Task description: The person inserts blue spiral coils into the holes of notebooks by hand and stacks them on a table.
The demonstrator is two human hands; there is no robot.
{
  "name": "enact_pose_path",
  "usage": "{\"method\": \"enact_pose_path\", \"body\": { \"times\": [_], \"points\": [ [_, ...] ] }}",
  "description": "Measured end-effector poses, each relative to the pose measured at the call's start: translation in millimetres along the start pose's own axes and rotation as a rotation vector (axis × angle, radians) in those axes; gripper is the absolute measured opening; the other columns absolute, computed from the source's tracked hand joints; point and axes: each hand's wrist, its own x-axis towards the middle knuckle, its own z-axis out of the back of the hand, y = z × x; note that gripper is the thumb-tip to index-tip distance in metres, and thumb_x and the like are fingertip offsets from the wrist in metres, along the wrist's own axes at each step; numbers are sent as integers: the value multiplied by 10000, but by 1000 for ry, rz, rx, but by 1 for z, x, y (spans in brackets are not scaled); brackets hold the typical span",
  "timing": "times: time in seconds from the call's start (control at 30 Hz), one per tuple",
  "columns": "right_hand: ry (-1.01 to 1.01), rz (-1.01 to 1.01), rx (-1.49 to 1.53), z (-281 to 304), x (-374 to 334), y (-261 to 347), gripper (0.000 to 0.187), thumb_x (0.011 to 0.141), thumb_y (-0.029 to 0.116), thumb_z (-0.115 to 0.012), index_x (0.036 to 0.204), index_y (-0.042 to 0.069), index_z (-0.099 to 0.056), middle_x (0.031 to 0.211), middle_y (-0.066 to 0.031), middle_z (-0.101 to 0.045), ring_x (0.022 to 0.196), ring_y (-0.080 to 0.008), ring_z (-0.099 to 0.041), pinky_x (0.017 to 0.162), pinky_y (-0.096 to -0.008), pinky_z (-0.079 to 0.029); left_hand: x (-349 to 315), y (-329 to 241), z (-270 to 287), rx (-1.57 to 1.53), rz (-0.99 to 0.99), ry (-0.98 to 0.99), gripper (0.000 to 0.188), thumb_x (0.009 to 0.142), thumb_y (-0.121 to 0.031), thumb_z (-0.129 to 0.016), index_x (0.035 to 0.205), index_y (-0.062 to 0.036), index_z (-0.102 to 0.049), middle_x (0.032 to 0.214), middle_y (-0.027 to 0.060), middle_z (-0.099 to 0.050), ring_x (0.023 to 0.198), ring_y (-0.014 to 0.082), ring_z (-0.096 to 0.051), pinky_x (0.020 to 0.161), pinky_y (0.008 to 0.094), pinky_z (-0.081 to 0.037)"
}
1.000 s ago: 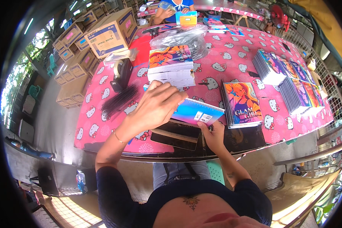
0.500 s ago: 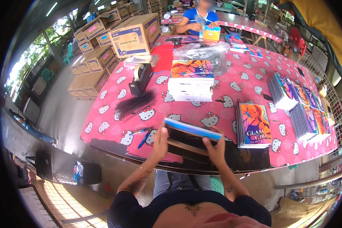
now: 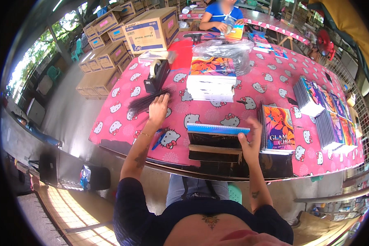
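Note:
My left hand (image 3: 158, 108) reaches across to a loose pile of black spiral binding coils (image 3: 141, 104), its fingers closed on the pile's right end. How many coils it grips is hidden. In front of me, a stack of punched sheets with a blue top edge (image 3: 218, 129) stands against a dark stepped wooden block (image 3: 215, 155) at the table's near edge. My right hand (image 3: 252, 137) is at the right end of that stack, thumb close to its corner and fingers apart. A stack of bound spiral notebooks (image 3: 278, 128) lies just right of that hand.
Beyond the coils stands a black tape dispenser (image 3: 156, 77). A pile of unbound notebooks (image 3: 211, 84) sits mid-table, with clear plastic (image 3: 227, 51) behind. Blue pens (image 3: 158, 141) lie near the left edge. More spiral notebooks (image 3: 326, 112) fill the right. A co-worker (image 3: 221, 18) sits opposite.
My left hand has left the sheets and moved up and left to the coils. The sheets now sit level at the wooden block, and my right hand has loosened and shifted right.

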Motion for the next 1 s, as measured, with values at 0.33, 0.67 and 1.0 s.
{"method": "enact_pose_path", "body": {
  "times": [0.33, 0.67, 1.0],
  "points": [
    [526, 343, -543, -93, 27, 34, 105, 903, 157, -675, 997, 115, -696, 820, -77, -671, 726, -310, -672, 685, -437, -499, 6, -111, 130, -810, 121, -91, 162, 976, -82, -646, 1109, -14, -709, 827, 148, -668, 615, 287, -616, 591, 378, -490],
    [536, 360, -529, -96, 31, 36, 107, 916, 151, -670, 1016, 138, -707, 812, -61, -648, 720, -301, -665, 648, -427, -505, -54, -111, 139, -737, 237, -113, 102, 912, -88, -739, 981, -14, -754, 786, 73, -670, 596, 132, -641, 494, 285, -472],
    [508, 378, -482, -94, 29, 37, 120, 904, 172, -696, 1021, 149, -710, 787, -48, -637, 707, -279, -657, 647, -413, -494, -49, -105, 147, -747, 257, 7, 184, 943, -158, -717, 863, 5, -742, 630, 75, -622, 495, 142, -596, 466, 301, -433]
  ]
}}
